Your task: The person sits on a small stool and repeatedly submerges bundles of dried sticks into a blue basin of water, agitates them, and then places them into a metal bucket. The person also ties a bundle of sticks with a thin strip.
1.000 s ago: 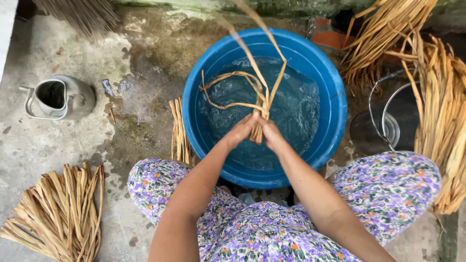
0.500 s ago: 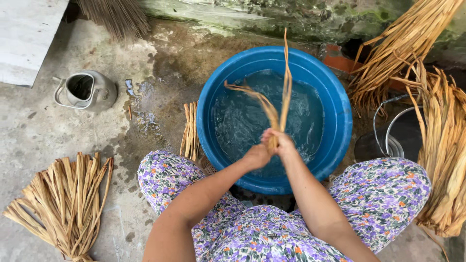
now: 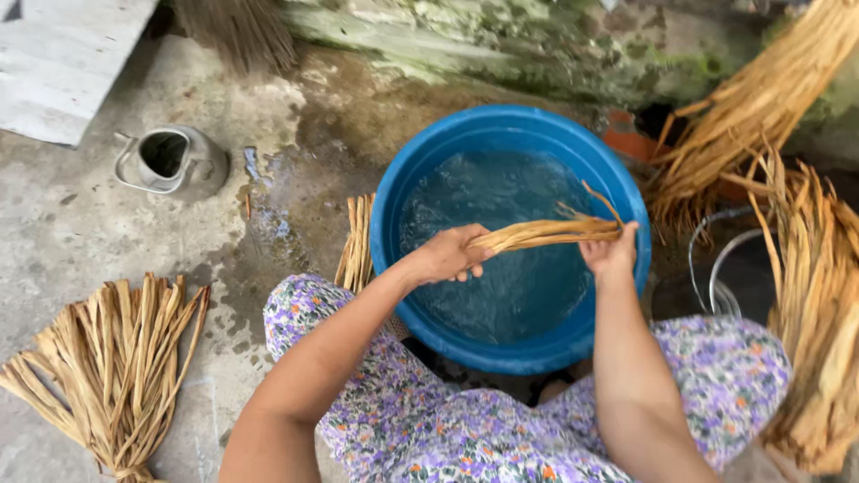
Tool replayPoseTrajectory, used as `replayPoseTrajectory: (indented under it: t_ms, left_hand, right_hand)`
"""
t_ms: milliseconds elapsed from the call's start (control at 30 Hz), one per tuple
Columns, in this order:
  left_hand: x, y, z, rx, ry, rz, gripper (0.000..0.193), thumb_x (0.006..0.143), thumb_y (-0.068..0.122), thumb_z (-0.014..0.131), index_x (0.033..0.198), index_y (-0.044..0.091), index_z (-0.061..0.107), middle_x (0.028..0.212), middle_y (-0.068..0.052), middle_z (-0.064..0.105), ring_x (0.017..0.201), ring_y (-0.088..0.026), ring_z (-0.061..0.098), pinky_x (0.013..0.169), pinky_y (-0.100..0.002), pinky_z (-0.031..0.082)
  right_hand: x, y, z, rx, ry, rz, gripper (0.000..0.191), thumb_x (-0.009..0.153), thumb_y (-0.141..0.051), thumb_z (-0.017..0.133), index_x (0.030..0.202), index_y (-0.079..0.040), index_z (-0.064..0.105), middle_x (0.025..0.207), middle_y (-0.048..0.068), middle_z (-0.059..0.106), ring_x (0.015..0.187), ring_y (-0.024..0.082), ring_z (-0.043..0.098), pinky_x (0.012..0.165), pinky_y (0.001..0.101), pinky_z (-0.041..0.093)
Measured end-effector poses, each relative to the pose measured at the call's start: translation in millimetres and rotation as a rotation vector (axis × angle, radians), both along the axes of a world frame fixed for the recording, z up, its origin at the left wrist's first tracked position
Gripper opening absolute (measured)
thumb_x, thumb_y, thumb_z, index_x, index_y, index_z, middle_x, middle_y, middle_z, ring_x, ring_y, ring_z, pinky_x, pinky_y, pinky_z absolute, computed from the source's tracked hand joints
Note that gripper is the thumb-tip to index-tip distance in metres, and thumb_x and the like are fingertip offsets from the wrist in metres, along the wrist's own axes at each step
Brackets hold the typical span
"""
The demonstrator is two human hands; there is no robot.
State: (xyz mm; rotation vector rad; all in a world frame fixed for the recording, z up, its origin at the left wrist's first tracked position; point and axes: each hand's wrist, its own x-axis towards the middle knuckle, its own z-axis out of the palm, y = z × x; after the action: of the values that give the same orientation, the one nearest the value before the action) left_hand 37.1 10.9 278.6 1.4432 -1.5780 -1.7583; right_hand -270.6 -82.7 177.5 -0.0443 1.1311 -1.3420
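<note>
both hands, left hand [image 3: 445,257] and right hand [image 3: 611,252], squeeze a wet bundle of long tan straw strips [image 3: 541,234] over the round blue plastic tub [image 3: 420,295], and loose ends past the right grip could snap.

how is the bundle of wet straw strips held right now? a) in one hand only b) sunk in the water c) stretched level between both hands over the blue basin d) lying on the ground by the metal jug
c: the straw strips span sideways from the left hand to the right hand, above the water in the blue basin.

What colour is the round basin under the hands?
The basin is bright blue, seen clearly in the head view.
</note>
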Motion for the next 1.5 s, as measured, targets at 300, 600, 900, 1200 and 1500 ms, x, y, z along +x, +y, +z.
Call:
replayPoseTrajectory:
  t_ms: [300, 600, 900, 1200, 1500]
  left_hand:
    - [-38.4, 12.1, -133.3, -0.232, -0.477, 0.104, 0.058, 0.103, 0.054, 0.065, 0.130, 0.004, 0.051, 0.090, -0.023, 0.070, 0.076, -0.034, 0.068, 0.070, -0.047, 0.056]
    - [39.0, 25.9, -27.1, 0.142, 0.098, 0.228, 0.032, 0.101, 0.041, 0.059, 0.110, 0.013, 0.072, 0.078, 0.007, 0.060, 0.063, -0.001, 0.051, 0.054, -0.019, 0.042]
    - [13.3, 16.5, -25.0, 0.256, 0.159, 0.318, 0.022, 0.094, 0.030, 0.060, 0.110, 0.014, 0.057, 0.069, -0.002, 0.068, 0.042, -0.008, 0.043, 0.035, -0.025, 0.031]
    - [-33.3, 32.4, -61.2, 0.049, -0.141, -0.019, 0.040, 0.103, 0.043, 0.062, 0.101, 0.004, 0.059, 0.066, -0.001, 0.059, 0.053, -0.006, 0.055, 0.046, -0.022, 0.042]
    - [53.7, 24.6, 10.5, 0.206, 0.296, 0.264, 0.030, 0.107, 0.033, 0.055, 0.113, 0.005, 0.063, 0.066, 0.001, 0.056, 0.044, -0.005, 0.043, 0.035, -0.020, 0.030]
  right_hand:
    - [152.2, 53.6, -45.1, -0.071, -0.153, 0.550, 0.025, 0.098, -0.033, 0.062, 0.103, -0.009, 0.056, 0.087, 0.009, 0.064, 0.076, 0.026, 0.061, 0.070, 0.0477, 0.053]
    - [-45.5, -4.9, -53.8, 0.130, 0.052, -0.202, 0.036, 0.106, -0.048, 0.047, 0.091, -0.016, 0.055, 0.062, 0.000, 0.049, 0.046, 0.014, 0.044, 0.041, 0.0319, 0.043]
    - [76.5, 43.5, -3.3, 0.007, -0.023, 0.438, 0.121, 0.072, -0.082, 0.062, 0.158, -0.009, 0.019, 0.142, 0.034, 0.055, 0.115, 0.046, 0.067, 0.083, 0.0522, 0.059]
    - [127.3, 44.2, -32.3, 0.105, -0.023, 0.351, 0.017, 0.097, -0.018, 0.069, 0.101, -0.003, 0.065, 0.072, 0.015, 0.066, 0.049, 0.025, 0.061, 0.044, 0.0405, 0.052]
    - [-58.4, -3.0, 13.7, 0.101, 0.048, -0.194, 0.045, 0.100, -0.044, 0.054, 0.119, -0.004, 0.047, 0.097, 0.016, 0.055, 0.073, 0.027, 0.061, 0.058, 0.0414, 0.054]
